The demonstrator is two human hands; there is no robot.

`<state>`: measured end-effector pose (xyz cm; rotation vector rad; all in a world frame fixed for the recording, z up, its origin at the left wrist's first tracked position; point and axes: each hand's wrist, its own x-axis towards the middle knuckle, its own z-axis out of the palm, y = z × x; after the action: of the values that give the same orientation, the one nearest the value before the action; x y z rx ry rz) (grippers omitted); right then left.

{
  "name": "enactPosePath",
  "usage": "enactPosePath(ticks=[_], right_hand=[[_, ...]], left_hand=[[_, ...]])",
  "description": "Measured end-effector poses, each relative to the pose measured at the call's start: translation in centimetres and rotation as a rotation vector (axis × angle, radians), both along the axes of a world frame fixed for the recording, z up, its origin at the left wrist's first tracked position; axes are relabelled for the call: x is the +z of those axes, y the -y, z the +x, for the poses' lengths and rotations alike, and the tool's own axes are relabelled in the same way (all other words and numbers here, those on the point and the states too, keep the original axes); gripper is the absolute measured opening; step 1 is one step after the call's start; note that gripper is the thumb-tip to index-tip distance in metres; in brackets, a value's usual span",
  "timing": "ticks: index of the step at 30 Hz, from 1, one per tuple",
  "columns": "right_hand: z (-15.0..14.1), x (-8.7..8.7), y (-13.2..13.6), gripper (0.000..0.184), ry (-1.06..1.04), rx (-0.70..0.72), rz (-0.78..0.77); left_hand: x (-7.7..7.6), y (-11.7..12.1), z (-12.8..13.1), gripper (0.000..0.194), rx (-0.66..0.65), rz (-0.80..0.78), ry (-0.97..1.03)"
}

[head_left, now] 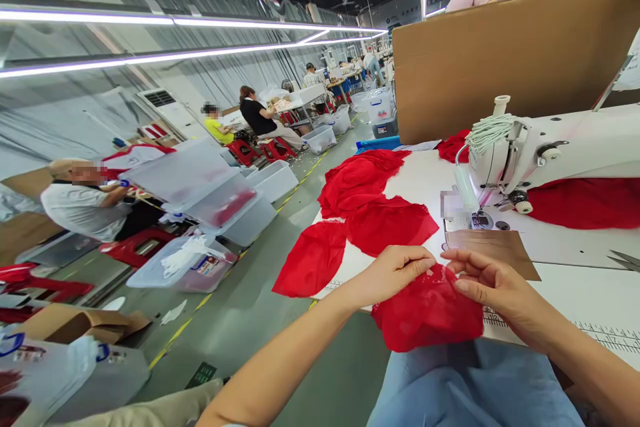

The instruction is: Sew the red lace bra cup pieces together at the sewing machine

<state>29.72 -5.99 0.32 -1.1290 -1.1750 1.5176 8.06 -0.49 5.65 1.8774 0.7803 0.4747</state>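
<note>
A thin red fabric piece (427, 317) with a lacy edge hangs over the table's front edge, just above my lap. At its upper left, my left hand (397, 275) pinches the top edge between thumb and fingers. My right hand (493, 283) has its fingers curled and its thumb against the upper right edge of the same piece. Both sets of fingertips are close together. Beyond them stands a white sewing machine (565, 147), its needle area over a metal plate. Brown card (493, 250) lies before the needle.
More red fabric pieces (313, 260) lie on the white table's left side, one overhanging the edge. Scissors (625, 260) rest at the right. A cardboard panel (510, 67) rises behind the machine. Plastic bins (200, 260) and seated co-workers line the aisle at left.
</note>
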Motion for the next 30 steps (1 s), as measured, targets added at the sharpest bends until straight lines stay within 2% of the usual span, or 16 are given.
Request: enactPosePath(ticks=[3, 6, 8, 10, 14, 16, 18, 22, 24, 26, 28, 30], right_hand=[[0.5, 0.1, 0.0, 0.054, 0.072, 0.082, 0.028], [1.2, 0.8, 0.2, 0.048, 0.191, 0.029, 0.143], [1.9, 1.2, 0.4, 0.053, 0.232, -0.033, 0.224], [2.5, 1.5, 0.7, 0.055, 0.242, -0.095, 0.261], [3.7, 0.9, 1.2, 0.058, 0.331, -0.097, 0.266], [4.1, 0.3, 1.3, 0.055, 0.384, -0.109, 0.270], [4.5, -0.3, 1.0, 0.045, 0.524, -0.133, 0.288], [4.9, -1.3, -0.7, 0.019, 1.073, -0.188, 0.349], [5.1, -1.6, -1.6, 0.012, 1.211, -0.210, 0.361], [5.5, -1.8, -2.2, 0.009, 1.274, -0.212, 0.384], [6.4, -1.7, -2.5, 0.013, 1.327, -0.208, 0.424], [7.6, -1.5, -2.6, 0.022, 1.352, -0.200, 0.483]], left_hand=[[0.4, 0.1, 0.6, 0.034, -0.057, -0.035, -0.030], [0.3, -0.1, 0.6, 0.026, 0.001, -0.062, -0.020], [-0.4, -0.3, 0.3, 0.030, 0.020, -0.105, -0.065], [-1.4, -0.5, -0.3, 0.042, 0.008, -0.209, -0.110], [-2.7, -0.6, -0.6, 0.056, 0.119, -0.496, 0.072], [-2.3, -1.3, 0.0, 0.052, 0.129, -0.496, 0.113], [-1.3, -3.0, 1.3, 0.038, 0.064, -0.267, 0.011], [0.2, -8.2, 5.2, 0.017, -0.046, 0.516, -0.517], [0.2, -10.5, 7.1, 0.013, -0.052, 0.655, -0.628], [-0.3, -12.0, 8.6, 0.009, -0.067, 0.705, -0.647], [-0.8, -12.3, 9.4, 0.006, -0.087, 0.760, -0.647], [-1.3, -11.3, 9.5, 0.005, -0.087, 0.808, -0.618]])
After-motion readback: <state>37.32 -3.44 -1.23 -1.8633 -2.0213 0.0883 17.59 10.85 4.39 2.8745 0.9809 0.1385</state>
